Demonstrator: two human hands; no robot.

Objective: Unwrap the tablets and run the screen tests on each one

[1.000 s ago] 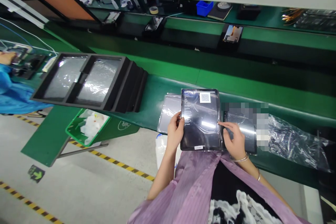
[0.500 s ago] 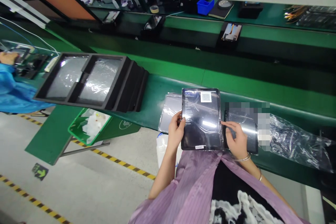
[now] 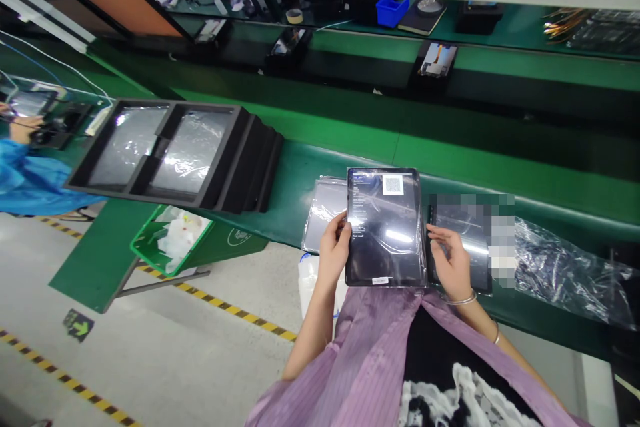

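Observation:
My left hand (image 3: 335, 247) grips the left edge of a tablet (image 3: 385, 230), thumb on its front. Its dark screen is lit with lines of small text and a square code at the top right; a small white label sits at the bottom edge. Clear film shows round the tablet's borders. Just off its right edge, my right hand (image 3: 451, 260) holds nothing, fingers stretched and apart. Behind that hand lies a second dark tablet (image 3: 473, 240) on the green bench. A flat, film-covered panel (image 3: 323, 213) lies partly hidden behind the held tablet.
Stacked black foam trays (image 3: 213, 197) with film-wrapped panels stand left on the bench. Crumpled clear plastic (image 3: 565, 273) lies right. A green bin (image 3: 200, 253) with white waste is below. A conveyor (image 3: 360, 73) carries devices beyond. Far left, a co-worker's blue sleeve (image 3: 35, 177) shows.
My right hand has drawn slightly away from the tablet's right edge. My left hand and the tablet stay put. The co-worker's hand at far left has shifted.

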